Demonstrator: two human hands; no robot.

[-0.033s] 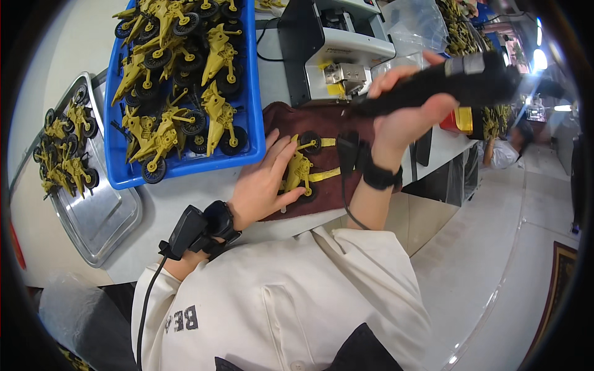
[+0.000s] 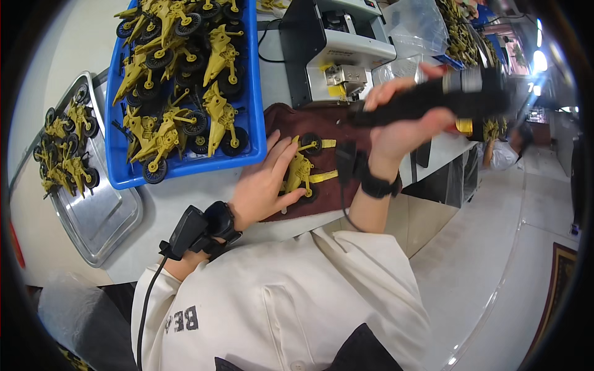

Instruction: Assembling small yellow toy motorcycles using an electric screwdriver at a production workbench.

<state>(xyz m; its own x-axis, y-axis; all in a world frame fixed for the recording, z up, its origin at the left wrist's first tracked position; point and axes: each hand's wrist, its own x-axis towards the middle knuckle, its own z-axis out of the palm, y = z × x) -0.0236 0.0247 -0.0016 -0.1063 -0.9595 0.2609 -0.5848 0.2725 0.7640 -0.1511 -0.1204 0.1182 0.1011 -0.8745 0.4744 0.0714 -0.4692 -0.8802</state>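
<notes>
A yellow toy motorcycle [image 2: 300, 171] with black wheels lies on a dark red cloth [image 2: 331, 198]. My left hand [image 2: 263, 183] holds it down from the left, fingers along its far part and thumb at its near wheel. In my right hand [image 2: 405, 127], raised to the right above the cloth, is a black electric screwdriver [image 2: 433, 99]. Its tip points left, apart from the toy, and motion blurs its body. Two yellow strips [image 2: 325, 177] reach right from the toy. Part of the toy is hidden under my left hand.
A blue tray [image 2: 185, 170] heaped with similar toy motorcycles stands at the far left. Beside it, a metal tray [image 2: 108, 229] carries several more. A screw-feeder-like machine [image 2: 346, 52] stands behind the cloth. Farther right, another person [image 2: 504, 154] is partly visible.
My right hand and the screwdriver have shifted slightly nearer and to the left. My left hand and the toy motorcycle stay where they were.
</notes>
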